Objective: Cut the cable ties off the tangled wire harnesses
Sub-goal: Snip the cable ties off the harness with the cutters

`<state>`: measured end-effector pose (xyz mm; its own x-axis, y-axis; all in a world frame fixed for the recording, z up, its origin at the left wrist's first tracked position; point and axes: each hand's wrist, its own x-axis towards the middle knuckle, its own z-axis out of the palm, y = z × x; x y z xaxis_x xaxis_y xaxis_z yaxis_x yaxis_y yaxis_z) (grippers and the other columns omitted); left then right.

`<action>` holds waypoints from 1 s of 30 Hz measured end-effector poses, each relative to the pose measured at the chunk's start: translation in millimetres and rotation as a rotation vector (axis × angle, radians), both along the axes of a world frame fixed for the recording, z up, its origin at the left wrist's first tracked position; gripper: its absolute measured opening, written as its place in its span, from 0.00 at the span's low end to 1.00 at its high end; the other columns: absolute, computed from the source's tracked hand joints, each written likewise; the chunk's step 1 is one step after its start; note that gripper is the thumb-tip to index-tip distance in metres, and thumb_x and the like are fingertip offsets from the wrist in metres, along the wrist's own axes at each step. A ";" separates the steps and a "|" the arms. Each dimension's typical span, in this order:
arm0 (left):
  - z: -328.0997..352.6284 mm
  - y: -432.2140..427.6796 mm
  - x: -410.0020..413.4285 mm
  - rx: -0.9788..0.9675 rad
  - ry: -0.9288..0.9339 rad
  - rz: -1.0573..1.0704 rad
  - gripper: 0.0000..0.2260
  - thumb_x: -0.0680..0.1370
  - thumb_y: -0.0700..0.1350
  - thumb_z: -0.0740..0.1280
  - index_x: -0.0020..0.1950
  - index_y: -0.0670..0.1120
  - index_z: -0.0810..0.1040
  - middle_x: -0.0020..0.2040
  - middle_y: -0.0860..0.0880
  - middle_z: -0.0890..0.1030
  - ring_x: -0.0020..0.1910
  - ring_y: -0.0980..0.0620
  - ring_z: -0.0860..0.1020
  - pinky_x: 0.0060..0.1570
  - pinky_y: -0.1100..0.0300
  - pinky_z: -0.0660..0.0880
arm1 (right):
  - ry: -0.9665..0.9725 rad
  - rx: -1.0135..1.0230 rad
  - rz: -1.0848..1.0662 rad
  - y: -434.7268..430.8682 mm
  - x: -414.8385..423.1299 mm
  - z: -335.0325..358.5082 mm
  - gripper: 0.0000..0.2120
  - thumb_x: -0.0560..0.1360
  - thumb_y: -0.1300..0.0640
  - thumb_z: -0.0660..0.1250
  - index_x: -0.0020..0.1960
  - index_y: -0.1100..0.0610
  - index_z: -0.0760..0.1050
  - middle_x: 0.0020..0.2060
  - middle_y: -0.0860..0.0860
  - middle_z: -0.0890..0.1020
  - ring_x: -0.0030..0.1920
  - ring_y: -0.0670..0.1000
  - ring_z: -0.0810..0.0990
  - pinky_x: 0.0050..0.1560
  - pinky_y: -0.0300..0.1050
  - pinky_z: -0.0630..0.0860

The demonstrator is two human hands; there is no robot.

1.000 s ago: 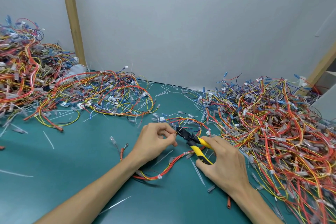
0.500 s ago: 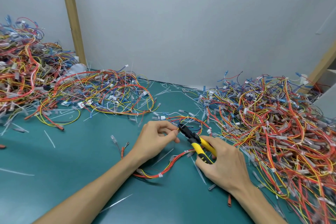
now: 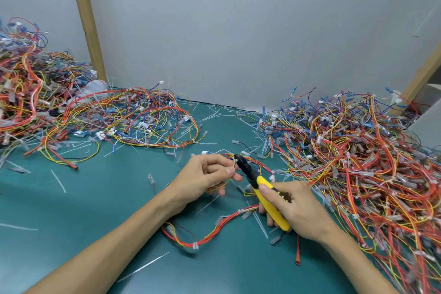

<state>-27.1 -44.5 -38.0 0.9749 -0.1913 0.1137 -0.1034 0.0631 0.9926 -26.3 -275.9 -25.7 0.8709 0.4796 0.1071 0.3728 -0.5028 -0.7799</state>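
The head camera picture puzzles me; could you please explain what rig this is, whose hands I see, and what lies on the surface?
There is no machine here. A person wears one camera on the head, looking forward and down at their own bare hands. The left hand pinches a small wire harness that loops across the green mat. The right hand grips yellow-handled cutters, with the black tip at the wires beside the left fingers. A right pile and a left pile of tangled harnesses flank them. The scattered white strips look like cut-off cable ties.
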 end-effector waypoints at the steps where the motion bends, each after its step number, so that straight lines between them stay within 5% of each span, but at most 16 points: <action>1: 0.4 -0.6 -0.1 -0.002 -0.006 -0.001 0.03 0.78 0.38 0.67 0.50 0.39 0.77 0.44 0.43 0.86 0.25 0.53 0.74 0.30 0.66 0.71 | 0.025 0.006 0.004 -0.3 0.9 0.6 0.27 0.75 0.35 0.60 0.36 0.57 0.80 0.26 0.54 0.81 0.25 0.48 0.79 0.27 0.38 0.72; 5: 0.6 -1.8 -0.7 0.008 -0.021 0.015 0.03 0.78 0.39 0.68 0.48 0.39 0.76 0.43 0.43 0.86 0.24 0.53 0.74 0.30 0.64 0.72 | 0.113 0.079 0.002 -0.9 3.5 -0.5 0.27 0.73 0.33 0.62 0.37 0.57 0.80 0.31 0.58 0.82 0.30 0.59 0.82 0.31 0.50 0.76; 19: 0.2 -3.8 -4.6 -0.034 -0.046 0.079 0.05 0.76 0.36 0.70 0.42 0.43 0.79 0.41 0.44 0.86 0.23 0.59 0.74 0.22 0.68 0.68 | 0.184 0.165 0.061 -0.8 5.5 -2.5 0.19 0.76 0.45 0.63 0.47 0.61 0.79 0.38 0.58 0.83 0.31 0.56 0.80 0.31 0.42 0.73; 23: -3.0 -3.2 -2.9 0.001 -0.066 0.116 0.02 0.76 0.36 0.70 0.43 0.42 0.80 0.41 0.43 0.86 0.27 0.58 0.76 0.20 0.67 0.66 | 0.221 0.194 0.094 -2.2 5.8 -4.1 0.16 0.74 0.42 0.65 0.48 0.54 0.79 0.41 0.57 0.83 0.33 0.55 0.80 0.33 0.43 0.74; 27: -5.6 -3.8 -1.6 0.023 -0.064 0.155 0.02 0.75 0.36 0.71 0.43 0.41 0.80 0.40 0.44 0.86 0.27 0.56 0.75 0.18 0.67 0.63 | 0.328 0.182 0.114 -6.6 12.7 -5.3 0.32 0.68 0.32 0.68 0.56 0.60 0.78 0.44 0.56 0.83 0.36 0.53 0.81 0.34 0.41 0.75; 30: -6.2 -4.1 -0.8 0.037 -0.060 0.170 0.03 0.75 0.36 0.72 0.42 0.42 0.81 0.39 0.45 0.86 0.25 0.56 0.75 0.17 0.67 0.63 | 0.407 0.127 0.093 -7.6 21.4 -6.2 0.38 0.65 0.30 0.69 0.59 0.62 0.77 0.46 0.64 0.82 0.38 0.56 0.81 0.34 0.48 0.74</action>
<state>-27.9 -48.7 -44.2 0.9852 -0.0298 0.1687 -0.1687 0.0033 0.9857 -4.9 -283.5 -31.8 0.8080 0.5633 -0.1726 0.0618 -0.3725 -0.9260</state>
